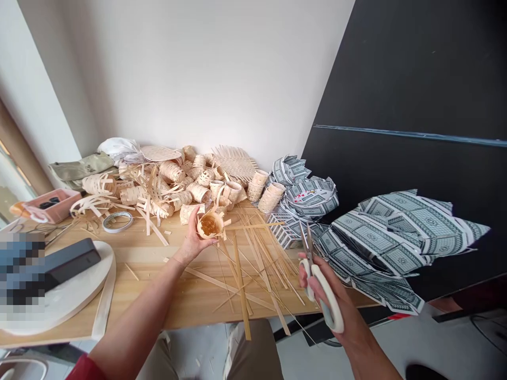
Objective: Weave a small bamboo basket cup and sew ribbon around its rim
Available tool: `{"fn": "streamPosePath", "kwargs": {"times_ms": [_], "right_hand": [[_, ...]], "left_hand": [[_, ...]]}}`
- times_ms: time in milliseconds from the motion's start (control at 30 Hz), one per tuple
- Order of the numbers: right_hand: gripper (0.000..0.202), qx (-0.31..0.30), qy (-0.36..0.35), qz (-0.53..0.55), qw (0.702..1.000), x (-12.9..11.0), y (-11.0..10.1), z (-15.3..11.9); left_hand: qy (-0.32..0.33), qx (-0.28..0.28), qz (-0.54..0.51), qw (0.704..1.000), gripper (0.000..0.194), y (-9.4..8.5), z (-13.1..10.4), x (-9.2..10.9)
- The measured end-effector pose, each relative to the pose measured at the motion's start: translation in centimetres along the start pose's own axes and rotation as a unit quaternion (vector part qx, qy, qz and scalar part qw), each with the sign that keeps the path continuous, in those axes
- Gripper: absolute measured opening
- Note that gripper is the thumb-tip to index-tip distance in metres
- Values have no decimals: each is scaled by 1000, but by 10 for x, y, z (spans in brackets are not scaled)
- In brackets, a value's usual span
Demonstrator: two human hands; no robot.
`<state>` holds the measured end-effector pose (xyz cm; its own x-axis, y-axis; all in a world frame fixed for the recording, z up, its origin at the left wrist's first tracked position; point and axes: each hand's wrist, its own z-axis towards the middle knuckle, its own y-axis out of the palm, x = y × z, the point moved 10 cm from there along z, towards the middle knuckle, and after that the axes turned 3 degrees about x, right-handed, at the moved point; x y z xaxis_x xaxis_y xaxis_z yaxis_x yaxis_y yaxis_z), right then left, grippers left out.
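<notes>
Your left hand (193, 240) is curled round a small woven cup (210, 225), fingers closed on its side, with the open mouth turned toward you. The cup sits just above the tabletop (150, 264), at the front edge of the basket heap (186, 184) that fills the back of the wood. Your right hand (322, 287) is closed on the white handles of the scissors (317, 274); the blades point up and away from you, and you can see they are nearly together. That hand hangs past the front right corner of the tabletop, well apart from the cup. Between your two hands loose strips (245, 258) lie scattered flat, several running over the front edge. To the right, folded patterned paper (396, 232) spreads against the black panel (415, 105). A tape ring (118, 221) lies flat left of the cup.
</notes>
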<state>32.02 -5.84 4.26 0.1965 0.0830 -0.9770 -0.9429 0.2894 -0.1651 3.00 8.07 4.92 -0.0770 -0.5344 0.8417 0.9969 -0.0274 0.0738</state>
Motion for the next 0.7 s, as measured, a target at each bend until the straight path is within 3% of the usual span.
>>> {"fn": "streamPosePath", "kwargs": {"times_ms": [100, 267, 467, 700], "right_hand": [[49, -1, -21, -125, 992, -4, 13, -1], [39, -31, -106, -318, 942, -23, 56, -4], [30, -45, -175, -392, 902, -34, 95, 1], [29, -44, -192, -425, 883, -46, 110, 6]], "left_hand": [[21, 16, 34, 999, 96, -3, 1, 7], [41, 29, 28, 998, 93, -3, -3, 7], [51, 41, 8, 998, 80, -6, -7, 3], [51, 49, 18, 997, 76, -6, -10, 5]]}}
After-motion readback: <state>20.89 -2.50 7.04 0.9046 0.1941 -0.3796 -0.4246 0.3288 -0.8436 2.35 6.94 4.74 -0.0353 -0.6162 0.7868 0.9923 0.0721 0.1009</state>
